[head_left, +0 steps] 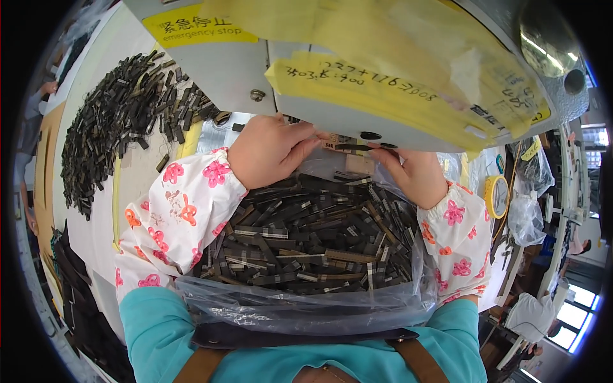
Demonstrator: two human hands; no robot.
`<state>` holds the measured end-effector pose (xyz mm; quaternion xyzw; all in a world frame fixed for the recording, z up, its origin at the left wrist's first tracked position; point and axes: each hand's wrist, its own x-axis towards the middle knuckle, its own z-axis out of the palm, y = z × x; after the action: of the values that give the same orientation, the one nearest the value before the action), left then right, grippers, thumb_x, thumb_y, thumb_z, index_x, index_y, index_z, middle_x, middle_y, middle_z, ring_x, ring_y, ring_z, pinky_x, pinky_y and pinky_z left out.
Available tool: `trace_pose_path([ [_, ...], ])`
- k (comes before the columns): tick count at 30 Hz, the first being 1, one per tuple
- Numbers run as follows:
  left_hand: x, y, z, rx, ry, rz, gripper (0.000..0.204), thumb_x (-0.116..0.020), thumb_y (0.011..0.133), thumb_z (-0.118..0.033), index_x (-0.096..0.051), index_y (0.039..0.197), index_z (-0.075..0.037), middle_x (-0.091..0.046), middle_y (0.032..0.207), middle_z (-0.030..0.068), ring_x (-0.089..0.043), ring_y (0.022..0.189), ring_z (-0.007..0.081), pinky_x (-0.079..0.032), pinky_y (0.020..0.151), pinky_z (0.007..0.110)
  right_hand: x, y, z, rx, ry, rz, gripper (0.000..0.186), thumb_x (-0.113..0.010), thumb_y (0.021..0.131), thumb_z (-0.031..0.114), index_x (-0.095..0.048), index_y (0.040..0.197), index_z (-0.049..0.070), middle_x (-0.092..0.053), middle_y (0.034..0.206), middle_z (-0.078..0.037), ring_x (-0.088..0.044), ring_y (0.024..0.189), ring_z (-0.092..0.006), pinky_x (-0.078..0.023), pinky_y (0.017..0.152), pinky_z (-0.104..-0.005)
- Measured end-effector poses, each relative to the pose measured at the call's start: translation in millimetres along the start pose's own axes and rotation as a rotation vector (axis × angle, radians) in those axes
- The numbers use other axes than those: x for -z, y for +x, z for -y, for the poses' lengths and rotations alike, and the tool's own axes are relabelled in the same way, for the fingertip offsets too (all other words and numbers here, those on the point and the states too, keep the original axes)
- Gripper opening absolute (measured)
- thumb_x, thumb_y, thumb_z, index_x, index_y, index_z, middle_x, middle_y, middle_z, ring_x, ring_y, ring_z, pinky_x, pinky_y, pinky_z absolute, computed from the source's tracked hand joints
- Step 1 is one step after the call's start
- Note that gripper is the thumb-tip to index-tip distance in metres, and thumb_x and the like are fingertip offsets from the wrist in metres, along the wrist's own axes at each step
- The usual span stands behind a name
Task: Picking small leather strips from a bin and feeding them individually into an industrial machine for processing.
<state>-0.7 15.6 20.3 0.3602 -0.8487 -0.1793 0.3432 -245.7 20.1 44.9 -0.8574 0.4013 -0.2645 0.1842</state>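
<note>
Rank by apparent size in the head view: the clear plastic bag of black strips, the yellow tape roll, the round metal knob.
1. Clear plastic bag of black strips
2. Yellow tape roll
3. Round metal knob

Nearness enlarges the bag, yet the order looks safe.

A clear plastic bag (306,306), wide open and filled with dark strips, is seen at the lower middle. A yellow rectangular label (198,27) with dark print is stuck on the grey machine housing at the upper left. Long yellow paper strips (383,89) bearing handwriting are taped across the machine front, and a second clear bag (525,217) is found at the right
</note>
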Motion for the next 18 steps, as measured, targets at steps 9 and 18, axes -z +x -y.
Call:
trace_pose_path([
  [9, -3, -8, 11, -0.063, 0.373, 0.038, 0.025, -0.057, 0.064, -0.004, -0.06, 0.088, -0.005, -0.056, 0.069, 0.0131, -0.057, 0.061, 0.0309, -0.045, 0.052, 0.04, -6, -4, -6, 0.041, -0.199, -0.084, 0.016, -0.064, 0.074, 0.005, -0.062, 0.089, 0.0, -0.06, 0.081, -0.014, -0.056, 0.07, -0.0317, -0.044, 0.063, -0.0372],
  [18, -4, -6, 4, -0.034, 0.205, -0.043, 0.023, -0.055, 0.064, -0.001, -0.06, 0.087, -0.003, -0.055, 0.081, 0.0173, -0.057, 0.068, 0.0351, -0.046, 0.057, 0.042, 0, -5, -14, 0.088, -0.125, -0.013, 0.013, -0.063, 0.072, 0.008, -0.062, 0.085, 0.005, -0.061, 0.082, -0.013, -0.058, 0.074, -0.0337, -0.047, 0.064, -0.0399],
])
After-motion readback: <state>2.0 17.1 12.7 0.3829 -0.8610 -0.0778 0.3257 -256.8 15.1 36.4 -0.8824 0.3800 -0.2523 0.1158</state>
